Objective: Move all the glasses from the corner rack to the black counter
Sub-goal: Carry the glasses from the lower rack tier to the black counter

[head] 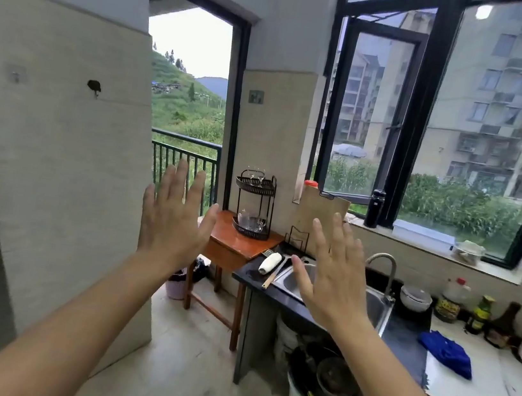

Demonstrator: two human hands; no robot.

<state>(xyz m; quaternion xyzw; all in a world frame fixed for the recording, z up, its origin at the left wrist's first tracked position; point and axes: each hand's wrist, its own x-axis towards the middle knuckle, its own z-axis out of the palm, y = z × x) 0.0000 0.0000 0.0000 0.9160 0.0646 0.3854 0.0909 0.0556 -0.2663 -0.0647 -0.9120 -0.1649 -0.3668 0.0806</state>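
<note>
A black two-tier corner rack (254,203) stands on a small brown wooden table (239,245) in the corner by the balcony door. Clear glasses (256,175) sit on its top tier, and more clear glassware (251,221) fills the bottom tier. The black counter (253,275) begins just right of the table and surrounds a steel sink. My left hand (173,215) and my right hand (332,275) are both raised in front of me, palms forward, fingers spread, holding nothing. Both hands are well short of the rack.
On the counter lie a white roll (270,263) and a wooden stick beside the steel sink (369,303) with its tap. A cutting board (320,219) leans on the wall. Bowls, bottles and a blue cloth (447,353) sit further right. Buckets stand under the counter.
</note>
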